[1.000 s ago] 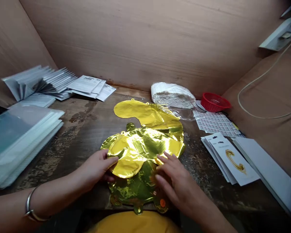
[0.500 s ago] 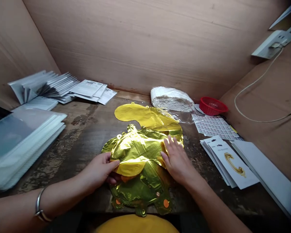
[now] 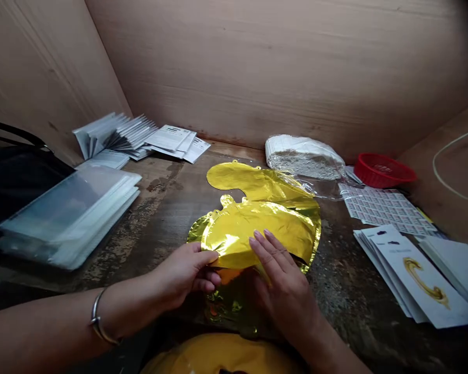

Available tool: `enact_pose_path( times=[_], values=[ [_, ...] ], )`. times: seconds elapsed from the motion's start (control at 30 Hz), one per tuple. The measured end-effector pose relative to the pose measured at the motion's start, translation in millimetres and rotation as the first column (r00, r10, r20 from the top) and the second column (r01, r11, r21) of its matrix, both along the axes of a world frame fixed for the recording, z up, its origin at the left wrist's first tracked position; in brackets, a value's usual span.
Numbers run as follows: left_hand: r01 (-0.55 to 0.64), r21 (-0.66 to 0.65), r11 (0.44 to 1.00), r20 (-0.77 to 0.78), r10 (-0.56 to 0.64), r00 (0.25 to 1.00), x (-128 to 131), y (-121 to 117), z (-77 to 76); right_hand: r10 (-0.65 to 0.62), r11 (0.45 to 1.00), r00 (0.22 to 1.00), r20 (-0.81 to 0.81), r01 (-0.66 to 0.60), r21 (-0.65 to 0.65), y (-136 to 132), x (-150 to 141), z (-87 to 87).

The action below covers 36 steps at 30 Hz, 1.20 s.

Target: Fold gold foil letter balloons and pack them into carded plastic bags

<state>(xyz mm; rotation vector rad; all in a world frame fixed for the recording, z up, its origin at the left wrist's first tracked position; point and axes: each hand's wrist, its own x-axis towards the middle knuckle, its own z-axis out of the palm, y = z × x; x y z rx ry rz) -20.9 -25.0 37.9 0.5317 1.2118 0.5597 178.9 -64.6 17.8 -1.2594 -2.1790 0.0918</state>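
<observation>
A flat gold foil balloon [image 3: 253, 221] lies partly folded over itself on the worn dark table, its far lobe curving to the left. My left hand [image 3: 187, 272] pinches the left end of the fold between thumb and fingers. Over the near edge of the fold rests my right hand [image 3: 284, 283], its fingers stretched out on the foil and its thumb blurred low down. The near part of the foil, below the hands, is dark and partly hidden.
Clear plastic sleeves [image 3: 70, 218] are stacked at left, with folded paper leaflets [image 3: 128, 137] behind. At the back right are a wrapped white bundle [image 3: 304, 156] and a red basket [image 3: 382, 170]. Sticker sheets [image 3: 386, 208] and printed cards [image 3: 421, 280] lie at right.
The view has turned left. My right hand has moved from the right side of the fold to its near edge, and the upper foil layer is flatter. My left hand keeps its pinch.
</observation>
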Motion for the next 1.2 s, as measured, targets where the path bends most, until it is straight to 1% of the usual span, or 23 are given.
enact_pose_path(
  times=[0.1, 0.13, 0.17, 0.2, 0.23, 0.27, 0.3, 0.33, 0.37, 0.4, 0.43, 0.47, 0.5, 0.53, 0.57, 0.63, 0.7, 0.77, 0.87, 0.93, 1.03, 1.1, 1.2],
  values=[
    [-0.032, -0.089, 0.995, 0.098, 0.041, 0.994, 4, -20, 1.7, -0.046, 0.996, 0.984, -0.170, 0.033, -0.079, 3, 6, -8.3],
    [0.016, -0.111, 0.994, 0.127, -0.002, 0.992, 3, -26, 3.9, -0.050, 0.992, 0.978, -0.203, 0.025, -0.121, 4, 12, -10.6],
    [0.136, -0.133, 0.982, 0.158, -0.114, 0.981, 0, -31, 7.6, -0.040, 0.988, 0.974, -0.225, 0.005, -0.157, 5, 19, -12.7],
    [0.296, -0.136, 0.945, 0.170, -0.272, 0.947, -4, -34, 12.6, -0.022, 0.981, 0.971, -0.236, -0.024, -0.192, 5, 26, -14.5],
    [0.455, -0.099, 0.885, 0.128, -0.442, 0.888, -10, -35, 18.7, 0.005, 0.973, 0.970, -0.242, -0.061, -0.224, 4, 34, -16.0],
    [0.589, -0.024, 0.807, 0.014, -0.589, 0.808, -16, -32, 25.0, 0.035, 0.962, 0.969, -0.245, -0.099, -0.255, 3, 41, -17.2],
    [0.665, 0.095, 0.741, -0.191, -0.642, 0.742, -22, -27, 30.4, 0.063, 0.949, 0.967, -0.247, -0.134, -0.286, 2, 48, -17.9],
    [0.705, 0.259, 0.660, -0.441, -0.568, 0.694, -26, -19, 33.9, 0.083, 0.933, 0.966, -0.246, -0.163, -0.322, 1, 54, -18.1],
    [0.734, 0.424, 0.531, -0.636, -0.402, 0.658, -27, -9, 34.5, 0.099, 0.916, 0.965, -0.242, -0.183, -0.356, 0, 59, -17.7],
    [0.760, 0.547, 0.352, -0.733, -0.237, 0.638, -26, 2, 31.7, 0.107, 0.902, 0.967, -0.231, -0.192, -0.388, 0, 63, -16.9],
    [0.783, 0.605, 0.148, -0.764, -0.168, 0.623, -22, 12, 25.8, 0.112, 0.889, 0.970, -0.215, -0.194, -0.414, -1, 66, -15.8],
    [0.776, 0.629, -0.039, -0.769, -0.175, 0.615, -16, 20, 17.1, 0.113, 0.878, 0.974, -0.196, -0.190, -0.439, -2, 69, -14.7],
    [0.754, 0.633, -0.177, -0.772, -0.217, 0.597, -9, 27, 6.8, 0.110, 0.870, 0.978, -0.179, -0.182, -0.458, -3, 71, -13.9],
    [0.735, 0.627, -0.259, -0.778, -0.261, 0.572, -1, 32, -4.0, 0.101, 0.865, 0.981, -0.163, -0.168, -0.472, -5, 73, -13.8],
    [0.720, 0.626, -0.301, -0.779, -0.291, 0.556, 5, 35, -14.1, 0.087, 0.864, 0.984, -0.153, -0.151, -0.481, -7, 74, -14.4],
    [0.713, 0.628, -0.312, -0.775, -0.328, 0.539, 14, 36, -28.9, 0.032, 0.870, 0.987, -0.155, -0.104, -0.482, -11, 75, -17.6],
    [0.706, 0.643, -0.296, -0.761, -0.350, 0.546, 16, 34, -34.6, -0.037, 0.889, 0.984, -0.175, -0.047, -0.455, -16, 74, -21.9],
    [0.700, 0.663, -0.267, -0.740, -0.374, 0.559, 13, 34, -33.1, -0.103, 0.901, 0.975, -0.195, 0.008, -0.433, -19, 70, -24.5],
    [0.701, 0.688, -0.187, -0.702, -0.415, 0.579, 7, 39, -25.8, -0.191, 0.883, 0.960, -0.203, 0.078, -0.462, -19, 62, -25.5],
    [0.706, 0.701, -0.096, -0.672, -0.421, 0.610, 3, 45, -22.5, -0.320, 0.857, 0.920, -0.227, 0.178, -0.484, -17, 57, -27.5],
    [0.758, 0.643, 0.106, -0.683, -0.369, 0.631, 2, 51, -23.0, -0.516, 0.797, 0.816, -0.261, 0.347, -0.494, -10, 53, -34.5],
    [0.786, 0.577, 0.223, -0.715, -0.327, 0.618, 6, 52, -26.0, -0.580, 0.762, 0.779, -0.238, 0.416, -0.496, -5, 51, -39.0],
    [0.753, 0.576, 0.318, -0.739, -0.192, 0.646, 15, 51, -31.5, -0.646, 0.713, 0.744, -0.171, 0.507, -0.485, 3, 47, -41.0]
  ],
)
